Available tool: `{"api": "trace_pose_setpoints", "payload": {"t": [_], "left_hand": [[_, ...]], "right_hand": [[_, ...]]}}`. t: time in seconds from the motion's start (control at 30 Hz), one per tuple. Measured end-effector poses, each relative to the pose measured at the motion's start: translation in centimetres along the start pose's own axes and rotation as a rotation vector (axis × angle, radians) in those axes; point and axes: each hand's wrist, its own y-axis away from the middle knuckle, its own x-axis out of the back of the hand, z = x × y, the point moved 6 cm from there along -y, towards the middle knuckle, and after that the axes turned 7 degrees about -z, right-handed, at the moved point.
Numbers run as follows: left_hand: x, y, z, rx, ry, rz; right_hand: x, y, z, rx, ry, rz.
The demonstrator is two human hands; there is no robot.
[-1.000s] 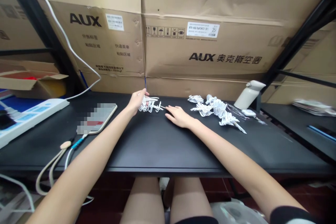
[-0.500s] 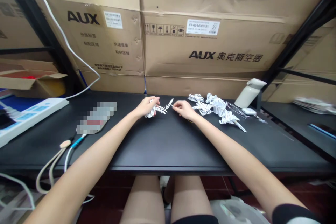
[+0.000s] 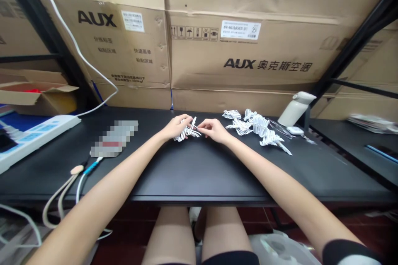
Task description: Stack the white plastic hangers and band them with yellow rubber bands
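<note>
Above the middle of the black table, my left hand (image 3: 176, 127) is closed around a bundle of thin white strands (image 3: 189, 131), which look like wires or ties. Beside it on the right, my right hand (image 3: 214, 129) pinches the end of a thin strand at the bundle's right side. The two hands are close together but apart. To the right of my right hand, a pile of similar white bundles (image 3: 260, 126) lies on the table, some of them overlapping.
The black table (image 3: 199, 178) ends in front of my legs. At the right are a white bottle (image 3: 296, 109), a small white case (image 3: 294, 131) and glasses. A blurred-out phone (image 3: 115, 138) with a cable and a power strip (image 3: 40, 136) lie left. Cardboard boxes (image 3: 199, 70) stand behind.
My right hand has moved left, closer to my left hand, with the pinched strand now against the bundle. My left hand has shifted slightly right.
</note>
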Motion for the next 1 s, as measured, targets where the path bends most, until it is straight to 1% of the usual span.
{"api": "trace_pose_setpoints", "payload": {"t": [0.1,0.2,0.43,0.53,0.6,0.8,0.93,1.0], "left_hand": [[-0.2,0.0,0.1,-0.019,-0.012,0.023],[-0.5,0.1,0.2,-0.015,-0.016,0.021],[-1.0,0.2,0.2,0.045,0.096,-0.034],[-1.4,0.1,0.0,0.069,0.120,-0.086],[-1.6,0.1,-0.1,0.067,0.126,-0.105],[-1.5,0.0,0.1,0.022,0.121,-0.067],[-2.0,0.0,0.0,0.024,0.091,-0.132],[-2.0,-0.1,-0.1,0.021,0.075,-0.140]], "right_hand": [[-0.5,0.1,-0.3,0.000,-0.002,-0.047],[-0.9,0.0,-0.3,-0.013,-0.036,-0.080],[-1.3,-0.1,-0.1,-0.033,-0.159,-0.108],[-1.3,0.0,-0.3,-0.030,-0.149,-0.130],[-1.3,0.0,-0.5,-0.027,-0.136,-0.140],[-1.3,0.1,-0.7,-0.052,-0.219,-0.143],[-1.8,0.2,-0.7,-0.053,-0.270,-0.215],[-1.9,0.2,-0.5,-0.049,-0.270,-0.215]]}}
